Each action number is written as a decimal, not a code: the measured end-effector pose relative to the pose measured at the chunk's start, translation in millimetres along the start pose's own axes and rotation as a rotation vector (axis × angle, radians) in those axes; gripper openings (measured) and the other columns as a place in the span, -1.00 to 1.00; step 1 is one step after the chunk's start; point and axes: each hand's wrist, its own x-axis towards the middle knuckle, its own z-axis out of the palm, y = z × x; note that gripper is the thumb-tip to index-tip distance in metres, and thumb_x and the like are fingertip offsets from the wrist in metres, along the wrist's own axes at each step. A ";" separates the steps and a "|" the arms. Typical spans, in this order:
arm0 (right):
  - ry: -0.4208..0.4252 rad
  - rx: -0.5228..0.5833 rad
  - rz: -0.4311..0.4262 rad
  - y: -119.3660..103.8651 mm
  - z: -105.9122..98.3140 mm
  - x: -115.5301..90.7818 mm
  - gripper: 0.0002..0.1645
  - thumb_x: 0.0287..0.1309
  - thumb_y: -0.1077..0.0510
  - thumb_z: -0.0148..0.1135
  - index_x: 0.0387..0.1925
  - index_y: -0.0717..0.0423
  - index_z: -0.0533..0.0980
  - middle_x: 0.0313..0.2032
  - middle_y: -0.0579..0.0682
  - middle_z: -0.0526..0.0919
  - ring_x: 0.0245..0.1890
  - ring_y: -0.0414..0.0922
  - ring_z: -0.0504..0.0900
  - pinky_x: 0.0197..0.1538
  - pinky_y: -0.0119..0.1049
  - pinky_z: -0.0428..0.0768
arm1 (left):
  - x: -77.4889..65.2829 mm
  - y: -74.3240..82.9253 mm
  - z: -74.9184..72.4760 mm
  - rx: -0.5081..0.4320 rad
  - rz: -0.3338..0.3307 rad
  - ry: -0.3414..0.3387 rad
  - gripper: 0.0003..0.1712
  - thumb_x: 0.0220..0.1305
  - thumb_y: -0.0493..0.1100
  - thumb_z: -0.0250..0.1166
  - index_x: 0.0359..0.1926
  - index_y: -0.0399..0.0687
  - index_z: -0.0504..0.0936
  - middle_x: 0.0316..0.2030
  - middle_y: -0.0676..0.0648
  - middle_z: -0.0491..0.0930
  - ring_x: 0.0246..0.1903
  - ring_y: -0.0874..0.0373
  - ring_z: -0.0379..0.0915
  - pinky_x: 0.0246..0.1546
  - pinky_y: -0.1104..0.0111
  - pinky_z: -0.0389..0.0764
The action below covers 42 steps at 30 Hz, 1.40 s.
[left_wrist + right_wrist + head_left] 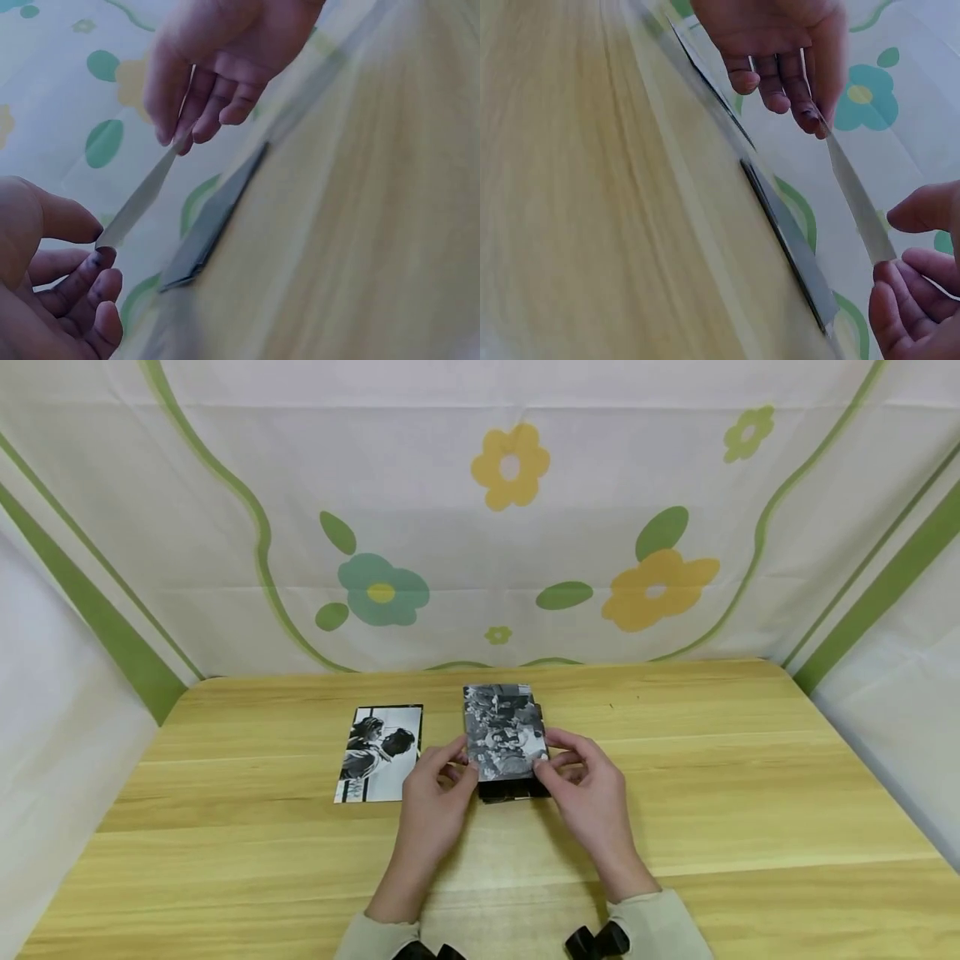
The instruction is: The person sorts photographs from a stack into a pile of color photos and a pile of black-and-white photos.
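A black-and-white photo card showing a crowd is held up between both hands. My left hand pinches its lower left edge, thumb in front and fingers behind. At the lower right corner, my right hand grips it the same way. Both wrist views show the card edge-on, tilted and raised over a small stack of dark cards on the table. From the head view most of that stack is hidden behind the held card. Left of the hands lies another black-and-white photo card, showing figures turned sideways.
The wooden table stretches out on both sides. Behind it hangs a white cloth with printed flowers and green lines, and more cloth flanks the sides. Black wrist devices sit at the light sleeves.
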 end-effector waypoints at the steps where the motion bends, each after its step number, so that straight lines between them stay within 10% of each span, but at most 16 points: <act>1: -0.006 0.017 -0.001 -1.4 -0.2 -0.7 -0.44 0.23 0.26 0.51 0.25 -0.11 0.67 0.07 -0.04 0.77 -0.17 -0.12 0.69 -0.13 -0.41 0.68 | 0.3 1.7 -1.5 0.005 0.001 0.004 -0.53 0.35 -0.38 0.38 0.28 -0.22 0.71 -0.10 -0.17 0.69 -0.22 0.17 0.55 -0.19 0.50 0.56; 12: -0.037 0.215 -0.014 -22.0 -0.9 -8.5 -0.39 0.22 0.39 0.46 0.28 -0.02 0.65 0.19 -0.01 0.74 0.02 -0.10 0.69 0.03 -0.44 0.72 | 1.2 13.6 -11.8 -0.111 0.042 0.045 -0.54 0.40 -0.41 0.34 0.27 -0.15 0.73 -0.06 -0.20 0.65 -0.17 0.20 0.53 -0.20 0.55 0.52; 42: -0.029 0.191 -0.062 -23.1 14.6 -16.2 -0.38 0.22 0.41 0.45 0.28 -0.06 0.68 0.07 0.11 0.73 -0.07 0.01 0.72 -0.09 -0.41 0.74 | 4.4 15.6 -22.1 -0.029 -0.049 0.082 -0.52 0.32 -0.42 0.31 0.24 -0.11 0.73 -0.09 -0.20 0.70 -0.18 0.16 0.53 -0.22 0.50 0.55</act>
